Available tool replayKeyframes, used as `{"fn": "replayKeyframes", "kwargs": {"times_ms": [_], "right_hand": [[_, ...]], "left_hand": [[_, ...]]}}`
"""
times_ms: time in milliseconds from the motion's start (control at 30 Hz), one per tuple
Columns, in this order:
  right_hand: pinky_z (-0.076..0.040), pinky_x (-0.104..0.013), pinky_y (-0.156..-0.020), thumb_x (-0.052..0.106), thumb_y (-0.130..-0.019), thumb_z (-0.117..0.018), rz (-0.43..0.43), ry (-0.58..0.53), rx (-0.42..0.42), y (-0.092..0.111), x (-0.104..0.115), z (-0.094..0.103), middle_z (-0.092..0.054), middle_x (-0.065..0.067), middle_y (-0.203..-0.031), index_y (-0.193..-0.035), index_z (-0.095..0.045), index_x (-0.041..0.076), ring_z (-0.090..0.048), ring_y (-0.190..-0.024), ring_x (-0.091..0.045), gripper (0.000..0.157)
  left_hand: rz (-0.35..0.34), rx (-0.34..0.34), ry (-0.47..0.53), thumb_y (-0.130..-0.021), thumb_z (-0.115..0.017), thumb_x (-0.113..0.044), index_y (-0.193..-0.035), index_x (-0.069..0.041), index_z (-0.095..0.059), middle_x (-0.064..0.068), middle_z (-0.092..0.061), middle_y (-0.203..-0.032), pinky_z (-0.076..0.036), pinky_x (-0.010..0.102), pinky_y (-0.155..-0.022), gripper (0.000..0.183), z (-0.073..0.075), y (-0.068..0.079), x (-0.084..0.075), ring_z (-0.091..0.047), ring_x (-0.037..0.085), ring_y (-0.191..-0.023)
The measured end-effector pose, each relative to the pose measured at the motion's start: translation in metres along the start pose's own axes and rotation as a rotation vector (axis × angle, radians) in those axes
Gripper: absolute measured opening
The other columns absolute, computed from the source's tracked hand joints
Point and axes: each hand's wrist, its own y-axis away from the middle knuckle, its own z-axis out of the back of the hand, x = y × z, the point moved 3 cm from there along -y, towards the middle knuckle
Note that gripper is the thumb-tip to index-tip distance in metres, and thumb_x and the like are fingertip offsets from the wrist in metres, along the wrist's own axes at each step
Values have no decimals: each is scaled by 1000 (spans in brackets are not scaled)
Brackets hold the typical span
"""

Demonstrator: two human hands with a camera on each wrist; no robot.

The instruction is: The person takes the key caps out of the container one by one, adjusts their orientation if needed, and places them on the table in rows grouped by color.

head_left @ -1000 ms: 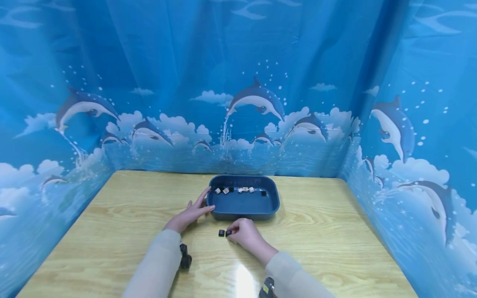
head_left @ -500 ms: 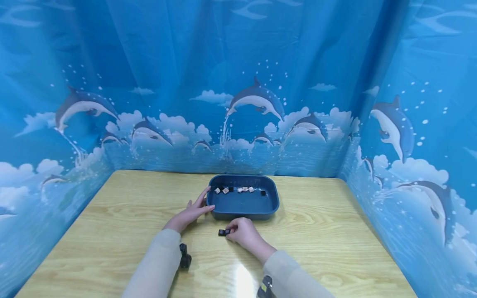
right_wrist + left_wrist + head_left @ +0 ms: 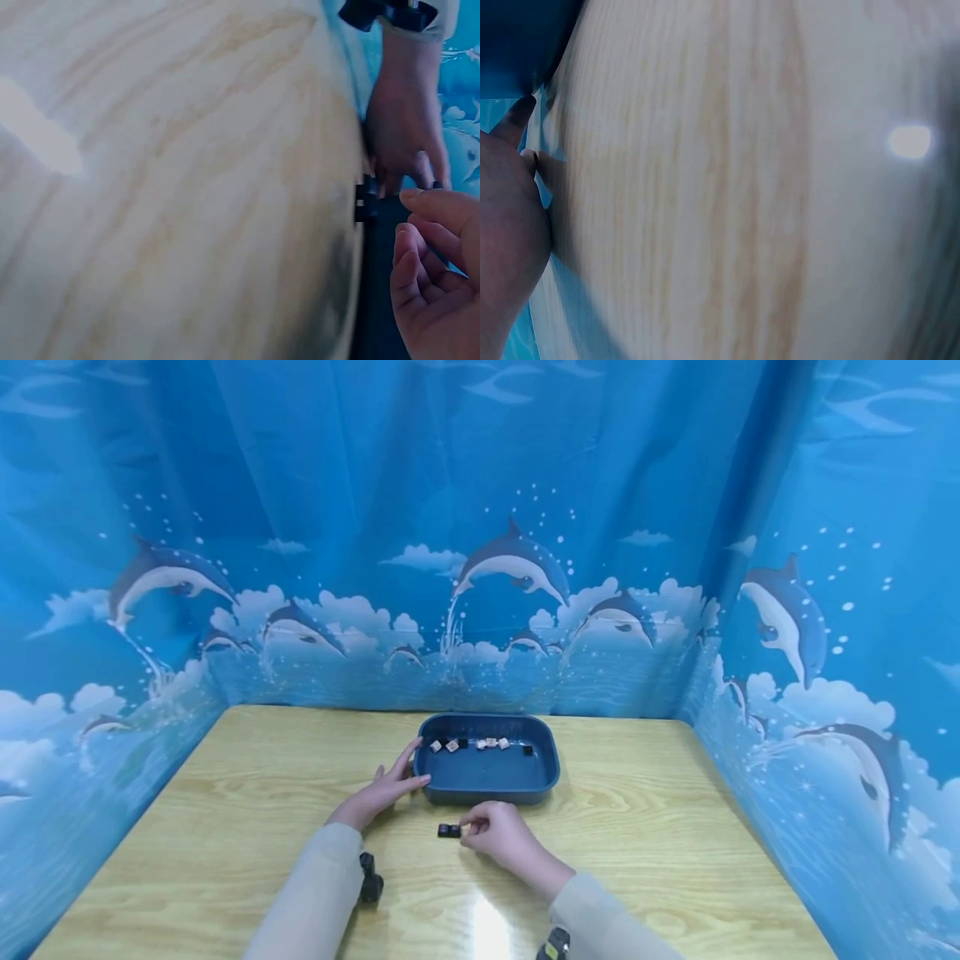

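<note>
My left hand (image 3: 386,789) rests against the left side of a dark blue tray (image 3: 487,796), its thumb and fingers spread along the rim. Just in front of the tray, two small black cube-like blocks (image 3: 449,831) sit side by side on the table. My right hand (image 3: 501,831) is right beside them on their right, its fingers loosely bent with nothing seen between them. In the right wrist view the thumb (image 3: 442,206) and bent fingers show near the black blocks (image 3: 365,201). The left wrist view shows part of the left hand (image 3: 510,217) by the tray.
Inside the tray, several small white blocks (image 3: 491,743) and a few black ones (image 3: 528,750) lie mostly toward the back. Light wood-grain table (image 3: 637,827) surrounds it. A blue dolphin-print curtain (image 3: 360,527) hangs behind and at the sides.
The right hand slid one black block left until it stood against the other, then let go and drew slightly right. The left hand stays at the tray.
</note>
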Motion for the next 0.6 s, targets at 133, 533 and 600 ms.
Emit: {"fn": "replayKeyframes", "kwargs": {"times_ms": [133, 533, 600], "right_hand": [[-52, -23, -58, 4, -78, -78, 14, -26, 4, 4, 7, 13, -62, 5, -75, -99, -74, 2, -57, -68, -10, 22], [-53, -27, -64, 7, -83, -76, 7, -132, -53, -8, 11, 45, -66, 3, -80, -102, -74, 0, -60, -74, -14, 21], [-54, -29, -65, 8, -84, -76, -5, -160, -58, -12, 12, 49, -66, 2, -81, -105, -73, 1, -61, -76, -15, 22]], "left_hand": [[-7, -2, -1, -98, -57, -40, -158, -34, -7, 23, -21, -157, 23, 60, -107, 79, 1, -1, 0, 4, 42, -146], [3, -3, 1, -98, -57, -41, -158, -34, -6, 24, -17, -158, 22, 63, -106, 79, 0, 1, -2, 11, 43, -144], [9, -4, 1, -97, -57, -42, -157, -35, -6, 24, -17, -158, 21, 64, -106, 79, 0, 1, -1, 14, 43, -143]]}}
